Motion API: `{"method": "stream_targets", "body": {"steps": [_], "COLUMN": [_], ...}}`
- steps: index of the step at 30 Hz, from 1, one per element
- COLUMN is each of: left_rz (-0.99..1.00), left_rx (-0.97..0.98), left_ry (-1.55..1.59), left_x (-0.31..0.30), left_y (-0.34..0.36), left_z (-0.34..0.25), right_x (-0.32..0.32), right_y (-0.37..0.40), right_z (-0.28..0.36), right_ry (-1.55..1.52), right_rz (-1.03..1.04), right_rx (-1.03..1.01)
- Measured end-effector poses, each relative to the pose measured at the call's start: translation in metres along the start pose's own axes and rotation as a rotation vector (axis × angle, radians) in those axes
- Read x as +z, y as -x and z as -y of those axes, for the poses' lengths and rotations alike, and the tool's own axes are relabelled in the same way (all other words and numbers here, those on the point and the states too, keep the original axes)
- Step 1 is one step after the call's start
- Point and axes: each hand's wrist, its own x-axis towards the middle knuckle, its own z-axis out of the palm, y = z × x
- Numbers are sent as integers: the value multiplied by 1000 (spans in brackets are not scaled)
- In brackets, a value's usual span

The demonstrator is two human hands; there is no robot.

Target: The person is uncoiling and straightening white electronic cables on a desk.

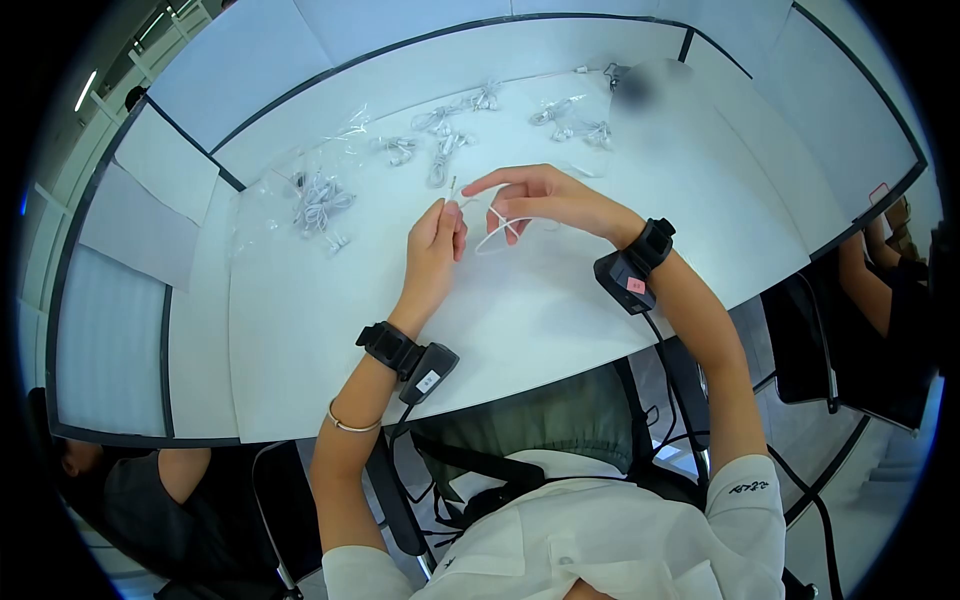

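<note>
My left hand (436,245) is closed around one end of a thin white cable (484,243), and a slim metal-tipped plug (453,184) sticks up from its fingertips. My right hand (560,203) has the cable pinched between thumb and curled fingers, while its index finger stretches toward the plug. A loose loop of the cable hangs below the right fingers, above the white table (470,320). Both wrists wear black strapped devices. What the far end of the cable carries cannot be made out.
Several coiled white cables (448,150) lie farther back, with more (590,133) to their right. At the left is a larger tangle of white cable (322,200) beside clear plastic bags (262,205). Low partitions (450,50) enclose the table. Other people sit at both sides.
</note>
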Motion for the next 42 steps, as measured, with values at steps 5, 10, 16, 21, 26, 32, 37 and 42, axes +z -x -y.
{"method": "stream_targets", "body": {"steps": [5,10,16,21,26,32,37,42], "left_rz": [-252,-404,-627,-717,-737,-541,-392,-306], "left_rx": [5,117,118,83,71,46,33,54], "left_ry": [42,134,156,264,265,223,198,94], "left_x": [-4,-26,-60,-79,-80,-66,-45,-18], "left_y": [-2,-13,-28,-31,-34,-29,-23,-11], "left_z": [6,9,24,30,32,27,19,3], "right_x": [2,-7,-8,-27,-54,-65,-46,-6], "right_y": [0,-4,2,0,11,12,2,-5], "right_z": [-4,-21,-3,-17,-37,-42,-44,-19], "right_ry": [13,214,189,480,1264,1446,1543,1200], "right_rz": [-25,-113,14,-235,-679,-818,-716,-608], "right_rx": [72,119,189,72,-16,-84,-303,-465]}}
